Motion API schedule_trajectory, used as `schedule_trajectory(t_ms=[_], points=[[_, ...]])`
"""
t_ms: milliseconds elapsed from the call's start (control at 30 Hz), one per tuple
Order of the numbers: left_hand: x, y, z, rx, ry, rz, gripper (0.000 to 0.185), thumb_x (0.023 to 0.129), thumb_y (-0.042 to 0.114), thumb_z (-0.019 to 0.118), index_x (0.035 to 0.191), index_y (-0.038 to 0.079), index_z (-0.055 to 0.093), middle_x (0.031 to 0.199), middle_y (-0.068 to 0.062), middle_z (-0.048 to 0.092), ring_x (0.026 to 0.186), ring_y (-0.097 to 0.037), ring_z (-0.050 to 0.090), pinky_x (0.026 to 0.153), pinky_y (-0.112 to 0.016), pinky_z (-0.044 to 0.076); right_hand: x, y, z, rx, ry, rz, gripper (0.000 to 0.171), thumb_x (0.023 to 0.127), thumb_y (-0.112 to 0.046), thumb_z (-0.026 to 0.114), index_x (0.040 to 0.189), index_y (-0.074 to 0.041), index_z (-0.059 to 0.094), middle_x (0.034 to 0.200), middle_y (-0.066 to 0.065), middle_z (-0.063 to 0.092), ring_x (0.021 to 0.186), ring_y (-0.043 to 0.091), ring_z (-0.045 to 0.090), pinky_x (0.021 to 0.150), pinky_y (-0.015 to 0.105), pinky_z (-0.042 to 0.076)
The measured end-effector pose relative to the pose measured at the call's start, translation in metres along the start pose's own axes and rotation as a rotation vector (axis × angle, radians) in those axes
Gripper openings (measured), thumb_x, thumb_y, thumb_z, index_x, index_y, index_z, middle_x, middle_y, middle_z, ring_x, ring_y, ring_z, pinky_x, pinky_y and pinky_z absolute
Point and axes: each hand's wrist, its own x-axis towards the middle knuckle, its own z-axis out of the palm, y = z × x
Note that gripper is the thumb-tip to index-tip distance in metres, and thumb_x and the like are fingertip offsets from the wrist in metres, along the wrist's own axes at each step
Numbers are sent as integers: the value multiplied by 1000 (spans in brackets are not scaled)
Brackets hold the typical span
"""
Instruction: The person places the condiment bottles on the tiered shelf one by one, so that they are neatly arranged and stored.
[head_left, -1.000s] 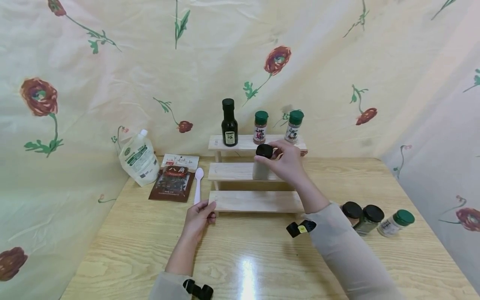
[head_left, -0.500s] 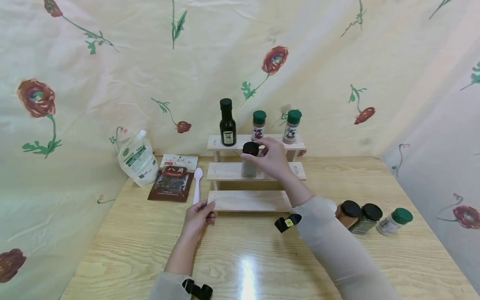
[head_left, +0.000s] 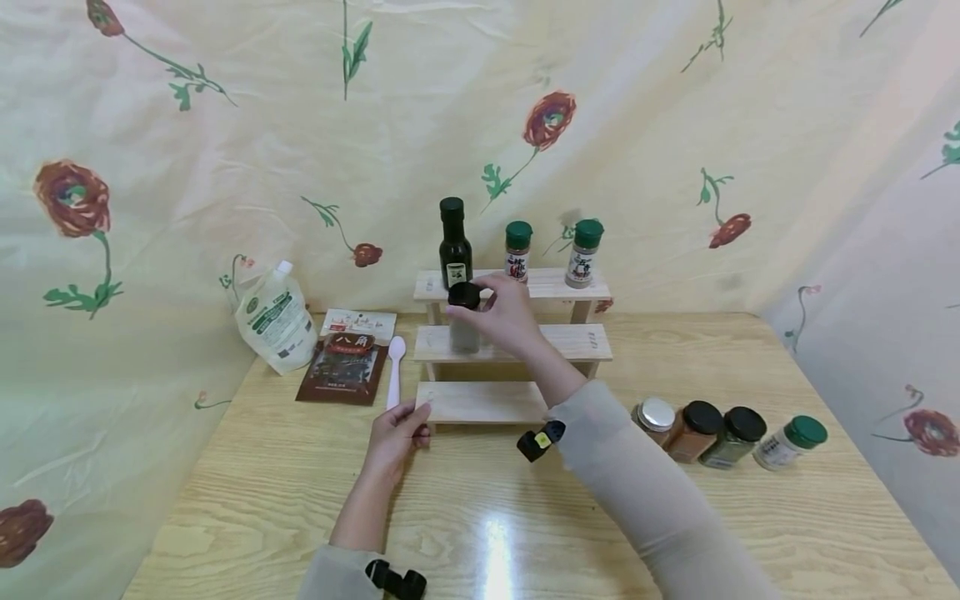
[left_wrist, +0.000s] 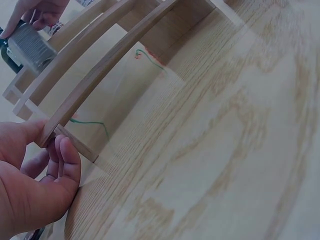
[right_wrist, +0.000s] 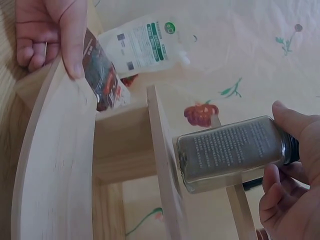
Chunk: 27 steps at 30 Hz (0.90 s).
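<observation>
Placing step — my right hand fingers curled round cap of jar, base on rack's middle shelf, left end. Jar: clear glass, grey powder, black cap. My left hand pinches bottom shelf corner, steadying. Next, I judge: seat jar flat, upright, then let go.

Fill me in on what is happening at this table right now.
A person is at a three-step wooden rack on a table. The right hand holds a black-capped spice jar by its top, standing it on the left part of the middle step. The left hand grips the left end of the lowest step. A dark bottle and two green-capped shakers stand on the top step; four more jars stand on the table to the right.
</observation>
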Motion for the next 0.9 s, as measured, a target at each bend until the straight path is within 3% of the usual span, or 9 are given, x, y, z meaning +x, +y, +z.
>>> schedule_trajectory(t_ms=[300,667,900], points=[[-4,2,2,-8,-16,3,40,97,9,69,128,-14,57,76,-3,62,63,-8,59,55,-18,55,0,-4,14,6,-18,48,62,80,-40,88,126,-4,68,124,10,66,104,22,59,84,37,54],[-3,2,2,-6,-17,7,40,97,9,69,127,-14,57,75,-4,62,63,-9,60,55,-18,55,-1,-3,20,1,4,65,68,80,-42,87,131,-3,64,132,13,63,113,25,58,93,42,54],[-1,0,0,1,-5,11,39,97,9,69,127,-14,58,76,-5,62,64,-10,60,55,-19,55,-4,1,18,-4,-28,16,65,83,-36,86,133,-2,62,130,13,62,106,26,60,89,40,54]])
